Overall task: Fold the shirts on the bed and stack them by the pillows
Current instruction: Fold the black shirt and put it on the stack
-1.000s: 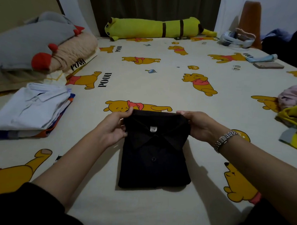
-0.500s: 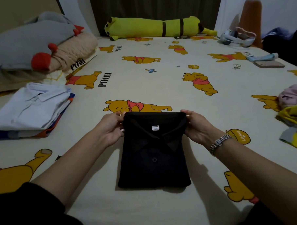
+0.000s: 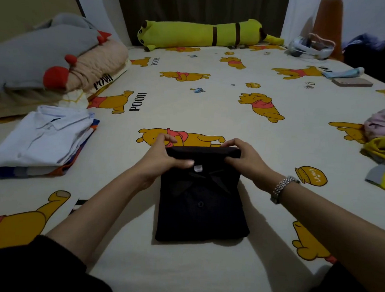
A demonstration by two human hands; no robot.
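A folded black collared shirt [image 3: 201, 208] lies flat on the bear-print bed sheet [image 3: 211, 98] in front of me. My left hand [image 3: 162, 157] grips its far left edge, thumb on top near the white neck label. My right hand [image 3: 244, 159], with a metal watch on the wrist, grips the far right edge, fingers curled over the fold. A stack of folded shirts [image 3: 42, 139], pale blue on top, sits at the left beside the pillows [image 3: 54, 56]. Unfolded yellow and pink clothes [image 3: 383, 149] lie at the right edge.
A long yellow plush toy [image 3: 205, 33] lies along the far side of the bed. A phone [image 3: 352, 82], a small tube and a white headset [image 3: 310, 48] rest at the far right. Dark sleeves fill the bottom corners of the view.
Both hands have slid inward along the shirt's far edge and now curl over it, the left thumb reaching the neck label. The shirt itself has stayed in place.
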